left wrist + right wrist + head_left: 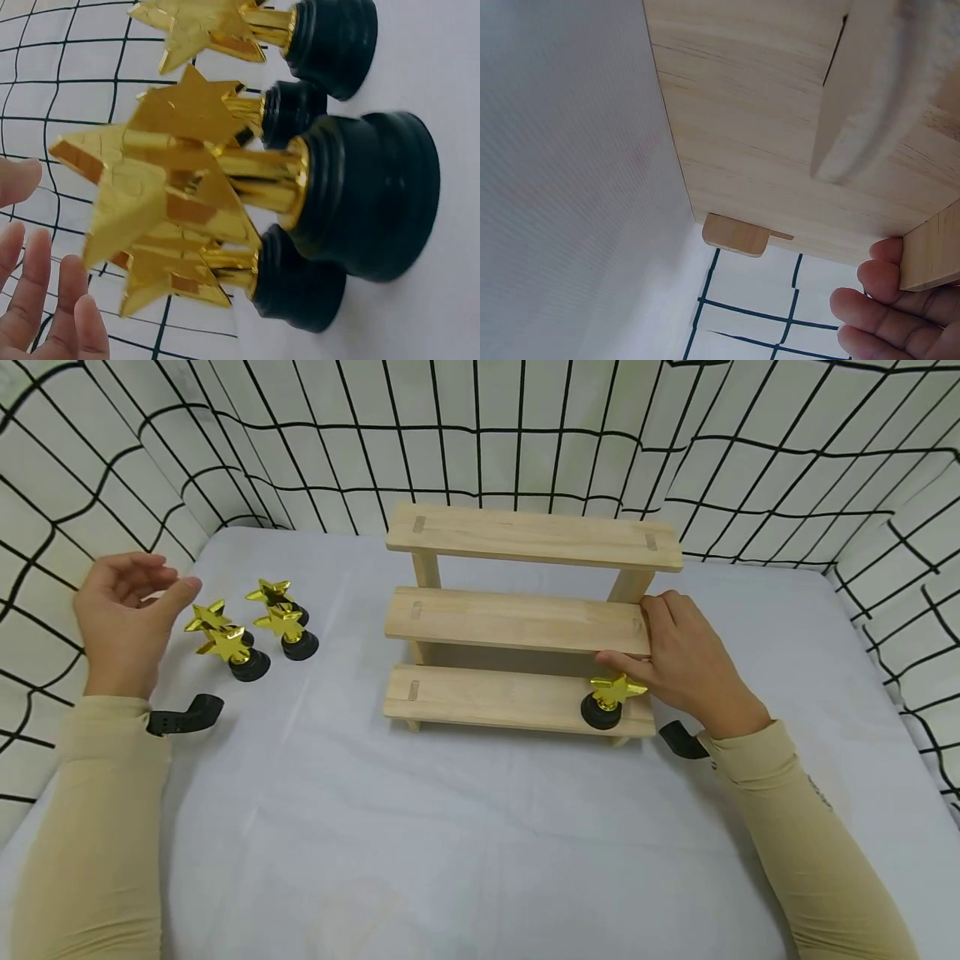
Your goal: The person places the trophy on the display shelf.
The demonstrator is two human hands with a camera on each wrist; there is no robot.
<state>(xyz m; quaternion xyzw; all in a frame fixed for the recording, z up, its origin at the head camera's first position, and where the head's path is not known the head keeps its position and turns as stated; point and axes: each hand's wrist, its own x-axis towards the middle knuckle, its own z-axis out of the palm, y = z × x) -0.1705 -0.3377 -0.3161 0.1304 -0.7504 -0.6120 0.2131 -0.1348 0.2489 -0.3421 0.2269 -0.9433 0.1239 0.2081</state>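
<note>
A three-tier wooden stand (pixel 517 620) is at the middle of the table. My right hand (pixel 693 664) grips the right end of its middle step, thumb along the front edge. In the right wrist view, fingertips (pixel 881 277) curl around the wood's end. One gold star trophy (pixel 602 711) with a black round base stands upright on the bottom step's right end, just below that thumb. Over on the left, my left hand (pixel 123 618) hovers beside several matching star trophies (pixel 248 666), its fingers loosely bent and holding nothing. The left wrist view shows them close up (pixel 367 195), overlapping.
White cloth (pixel 450 843) covers the table. A black wire grid (pixel 480 431) fences the back and both sides, close behind the stand and close to the left hand. Black straps (pixel 187 715) sit on both wrists.
</note>
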